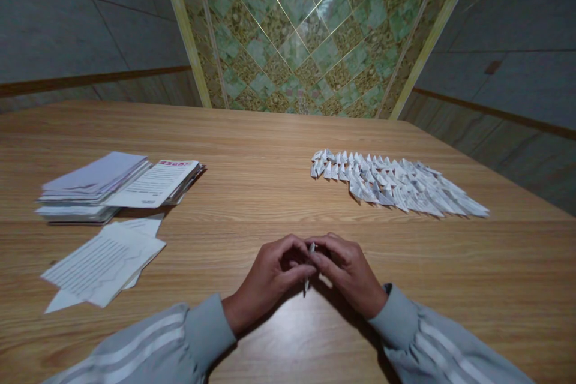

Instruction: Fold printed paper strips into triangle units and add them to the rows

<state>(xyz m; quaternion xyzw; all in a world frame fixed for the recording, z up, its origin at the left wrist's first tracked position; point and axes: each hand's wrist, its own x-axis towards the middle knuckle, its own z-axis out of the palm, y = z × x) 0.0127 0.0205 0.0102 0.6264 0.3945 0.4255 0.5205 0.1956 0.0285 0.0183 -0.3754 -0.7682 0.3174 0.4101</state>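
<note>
Between the fingertips of both hands is a small folded piece of paper (306, 285), seen almost edge-on. My left hand (274, 273) pinches it from the left, thumb and fingers curled round. From the other side my right hand (348, 270) grips it too, thumb against fingers. Most of the paper is hidden by the fingers. Beyond the right hand lie several folded paper pieces (382, 180) with pointed tips, set in close rows. Loose printed sheets (105, 258) rest on the table to the left of my hands.
A stack of papers (96, 177) and a printed pile (155, 186) stand at the left on the wooden table (252, 192). A tiled wall (297, 42) rises past the far edge, with grey walls (508, 60) on both sides.
</note>
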